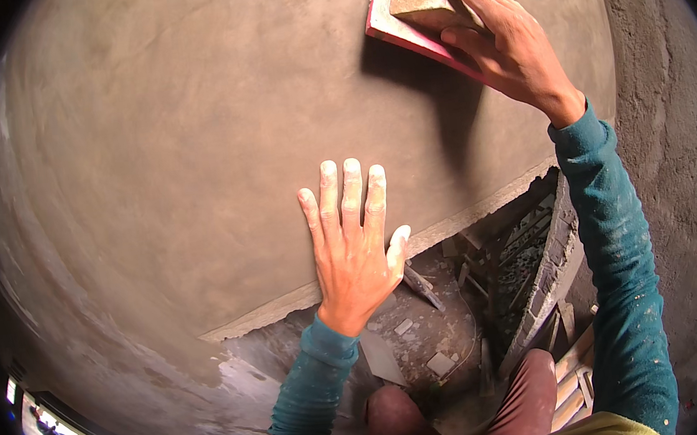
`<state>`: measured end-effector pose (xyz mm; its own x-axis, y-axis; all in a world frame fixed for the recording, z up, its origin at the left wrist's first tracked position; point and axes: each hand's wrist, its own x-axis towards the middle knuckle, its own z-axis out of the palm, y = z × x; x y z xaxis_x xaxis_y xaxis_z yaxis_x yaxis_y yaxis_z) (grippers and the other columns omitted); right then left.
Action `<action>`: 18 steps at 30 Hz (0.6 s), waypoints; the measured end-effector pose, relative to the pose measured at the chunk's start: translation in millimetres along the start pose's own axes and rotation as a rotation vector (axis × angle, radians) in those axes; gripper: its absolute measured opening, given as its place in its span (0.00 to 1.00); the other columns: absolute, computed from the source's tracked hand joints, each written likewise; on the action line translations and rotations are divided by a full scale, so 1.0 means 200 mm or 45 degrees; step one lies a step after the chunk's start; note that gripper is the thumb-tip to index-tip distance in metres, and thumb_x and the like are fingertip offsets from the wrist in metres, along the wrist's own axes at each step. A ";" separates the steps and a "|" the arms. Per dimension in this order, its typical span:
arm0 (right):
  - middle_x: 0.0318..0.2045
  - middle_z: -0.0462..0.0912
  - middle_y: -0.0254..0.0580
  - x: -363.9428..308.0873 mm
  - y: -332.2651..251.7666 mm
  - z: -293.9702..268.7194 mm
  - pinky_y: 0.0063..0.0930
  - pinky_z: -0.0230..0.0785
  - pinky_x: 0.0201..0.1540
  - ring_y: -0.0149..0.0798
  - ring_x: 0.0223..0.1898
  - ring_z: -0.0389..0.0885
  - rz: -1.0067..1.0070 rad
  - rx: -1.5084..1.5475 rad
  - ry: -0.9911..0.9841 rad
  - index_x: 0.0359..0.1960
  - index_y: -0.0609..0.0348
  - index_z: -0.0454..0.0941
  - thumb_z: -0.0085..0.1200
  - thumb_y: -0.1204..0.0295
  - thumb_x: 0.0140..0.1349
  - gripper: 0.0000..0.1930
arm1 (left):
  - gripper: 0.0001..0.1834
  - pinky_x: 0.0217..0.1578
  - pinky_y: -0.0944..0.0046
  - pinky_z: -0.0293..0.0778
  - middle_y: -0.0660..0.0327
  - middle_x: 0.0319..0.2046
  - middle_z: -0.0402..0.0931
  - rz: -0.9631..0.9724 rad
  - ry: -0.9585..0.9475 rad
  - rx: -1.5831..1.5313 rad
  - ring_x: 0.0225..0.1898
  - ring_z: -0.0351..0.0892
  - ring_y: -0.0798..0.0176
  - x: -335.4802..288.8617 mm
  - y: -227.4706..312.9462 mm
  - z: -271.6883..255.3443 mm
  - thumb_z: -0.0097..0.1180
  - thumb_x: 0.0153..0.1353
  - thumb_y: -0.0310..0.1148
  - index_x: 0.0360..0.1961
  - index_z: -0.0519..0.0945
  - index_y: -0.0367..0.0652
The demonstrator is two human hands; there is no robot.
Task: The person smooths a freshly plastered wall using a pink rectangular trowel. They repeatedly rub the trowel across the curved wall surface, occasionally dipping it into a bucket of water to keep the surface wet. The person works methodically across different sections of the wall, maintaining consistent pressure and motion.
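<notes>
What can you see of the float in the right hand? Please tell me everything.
The float has a flat, pale-smeared plate, pink-red along its lower edge, and a blocky, beige handle; its material is unclear. It slants down to the right, near the view's top. The right hand grips the handle, partly hiding it. A dark shadow lies below; whether the float touches the plastered surface is unclear.
</notes>
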<state>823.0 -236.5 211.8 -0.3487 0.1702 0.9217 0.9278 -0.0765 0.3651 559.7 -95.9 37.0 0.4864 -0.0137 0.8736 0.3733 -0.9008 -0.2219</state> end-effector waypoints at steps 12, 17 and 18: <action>0.61 0.87 0.43 0.01 -0.08 -0.01 0.48 0.75 0.63 0.53 0.62 0.83 -0.044 0.014 -0.028 0.70 0.49 0.79 0.66 0.65 0.71 0.26 | 0.52 0.81 0.21 0.45 0.42 0.83 0.58 0.009 0.004 0.022 0.85 0.50 0.30 0.00 0.00 -0.01 0.73 0.60 0.43 0.83 0.66 0.40; 0.55 0.87 0.39 0.09 -0.08 0.02 0.43 0.74 0.60 0.50 0.53 0.83 -0.023 -0.144 0.035 0.73 0.47 0.78 0.66 0.69 0.70 0.29 | 0.52 0.81 0.21 0.45 0.42 0.83 0.58 0.007 0.002 0.009 0.85 0.50 0.30 0.00 0.00 -0.01 0.73 0.60 0.43 0.83 0.65 0.40; 0.55 0.87 0.38 0.09 -0.08 0.03 0.43 0.74 0.60 0.50 0.52 0.82 -0.025 -0.176 0.054 0.73 0.46 0.78 0.66 0.70 0.70 0.29 | 0.52 0.81 0.21 0.45 0.42 0.83 0.58 0.007 0.001 0.007 0.85 0.50 0.30 0.00 0.01 -0.01 0.73 0.60 0.43 0.83 0.65 0.40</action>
<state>803.2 -226.3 222.9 -0.3746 0.1318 0.9178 0.8947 -0.2085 0.3951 559.7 -97.4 38.0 0.4881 -0.0190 0.8726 0.3749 -0.8983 -0.2292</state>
